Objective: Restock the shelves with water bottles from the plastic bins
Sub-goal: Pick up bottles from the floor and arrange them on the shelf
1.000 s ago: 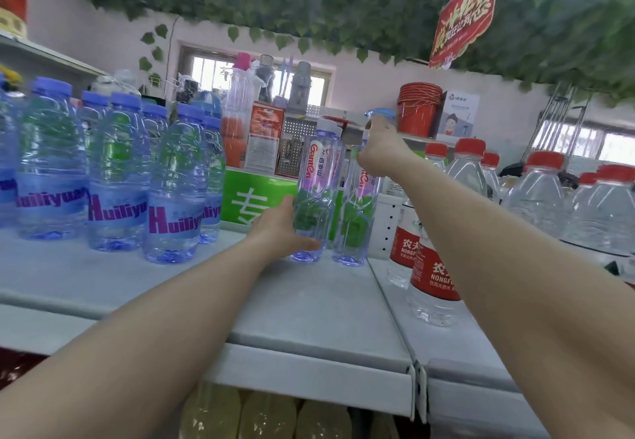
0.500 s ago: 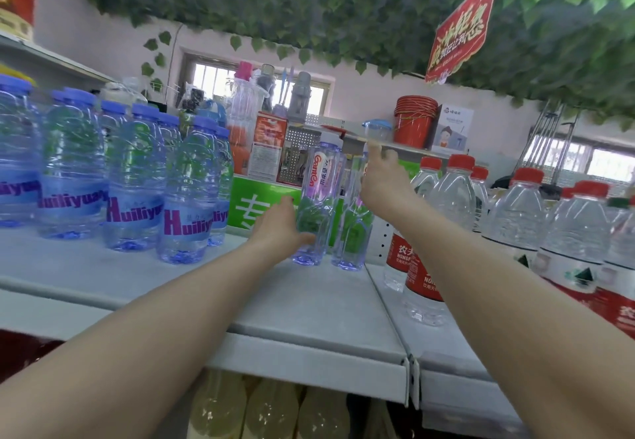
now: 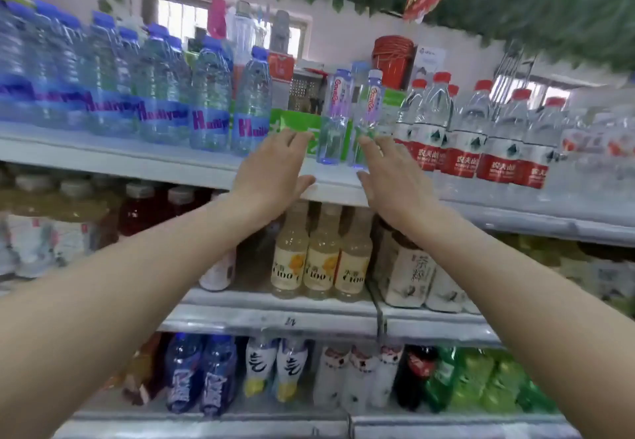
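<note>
Both arms outstretched forward, forearms bare. Left hand [image 3: 271, 172] open, fingers straight, palm facing right. Right hand [image 3: 391, 177] open, fingers straight, palm facing left. Neither holding anything.

The two Ganten bottles [image 3: 335, 119] up at 12 o'clock are clear, glossy plastic with shiny film labels, smooth all over. Same deal with the blue-capped Huiliyuan bottles [image 3: 210, 102] at 10 o'clock, only ribbed in the body. The red-capped Nongfu bottles [image 3: 462, 129] at 2 o'clock have glossy red wrap labels. The top shelf [image 3: 154, 163] looks like painted metal, matt pale grey, a bit scuffed.
</note>
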The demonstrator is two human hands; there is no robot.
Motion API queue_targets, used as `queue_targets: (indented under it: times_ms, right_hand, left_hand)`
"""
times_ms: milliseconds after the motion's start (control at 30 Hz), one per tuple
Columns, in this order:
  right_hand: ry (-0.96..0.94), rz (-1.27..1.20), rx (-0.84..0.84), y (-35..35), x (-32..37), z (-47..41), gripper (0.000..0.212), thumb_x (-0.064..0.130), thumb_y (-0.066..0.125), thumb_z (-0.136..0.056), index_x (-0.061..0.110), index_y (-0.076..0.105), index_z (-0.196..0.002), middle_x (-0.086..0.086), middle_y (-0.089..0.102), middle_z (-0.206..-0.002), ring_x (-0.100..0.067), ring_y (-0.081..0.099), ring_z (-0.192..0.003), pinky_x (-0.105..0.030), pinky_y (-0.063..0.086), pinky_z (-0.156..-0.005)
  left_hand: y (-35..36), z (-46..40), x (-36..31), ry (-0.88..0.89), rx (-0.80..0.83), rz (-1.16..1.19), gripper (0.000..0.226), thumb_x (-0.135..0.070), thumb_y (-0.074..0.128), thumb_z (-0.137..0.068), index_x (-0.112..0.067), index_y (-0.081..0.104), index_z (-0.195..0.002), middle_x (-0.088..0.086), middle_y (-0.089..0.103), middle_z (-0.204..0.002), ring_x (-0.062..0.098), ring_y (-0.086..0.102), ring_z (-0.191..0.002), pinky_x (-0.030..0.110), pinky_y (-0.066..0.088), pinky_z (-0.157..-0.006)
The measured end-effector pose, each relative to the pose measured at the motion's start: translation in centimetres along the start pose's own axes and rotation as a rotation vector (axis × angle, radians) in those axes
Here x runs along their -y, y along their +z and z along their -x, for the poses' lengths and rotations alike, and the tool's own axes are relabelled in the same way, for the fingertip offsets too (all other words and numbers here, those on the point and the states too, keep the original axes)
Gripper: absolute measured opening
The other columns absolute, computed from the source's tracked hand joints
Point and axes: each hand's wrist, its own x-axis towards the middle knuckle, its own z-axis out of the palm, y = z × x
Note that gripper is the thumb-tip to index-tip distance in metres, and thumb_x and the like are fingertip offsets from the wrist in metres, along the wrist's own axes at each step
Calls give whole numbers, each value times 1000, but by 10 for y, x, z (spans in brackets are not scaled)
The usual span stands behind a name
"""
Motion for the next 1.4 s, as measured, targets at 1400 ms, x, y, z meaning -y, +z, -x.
queue_targets:
  times_ms: [1400]
  right_hand:
    - [465, -460, 1098, 613, 222, 806, 49, 19, 54, -97, 10, 38, -142, -14, 43, -137, -36, 50, -114, -43, 42, -90]
  left_hand:
    - [532, 882, 37, -149, 976, 152, 72, -3, 75, -69, 0, 43, -133, 25, 53, -132, 42, 55, -117, 46, 46, -99]
